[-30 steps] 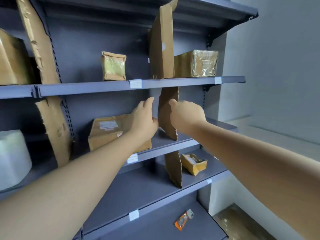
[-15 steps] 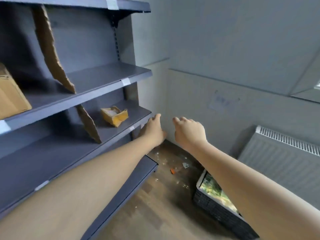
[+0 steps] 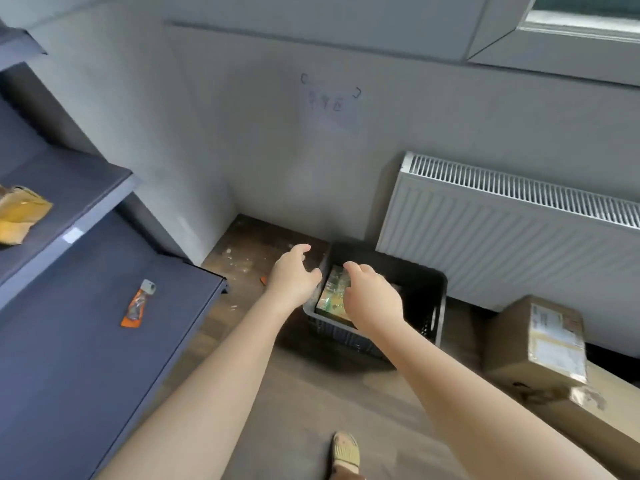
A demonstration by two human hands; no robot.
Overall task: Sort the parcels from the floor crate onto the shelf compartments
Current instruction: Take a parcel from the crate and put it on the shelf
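Since half a second ago the view has swung down from the shelf and both hands have dropped toward the floor crate. The left hand hangs over the crate's rim at its nine o'clock side, fingers loosely spread and holding nothing. The right hand hovers just above the film-wrapped parcel lying in the crate, also released; whether it touches the wrap I cannot tell. The black crate sits on the brown wooden floor, against the grey wall. A white radiator stands at two o'clock of it, a cardboard box at four o'clock. At nine o'clock the dark shelf carries an orange packet; a yellow parcel lies one level higher.
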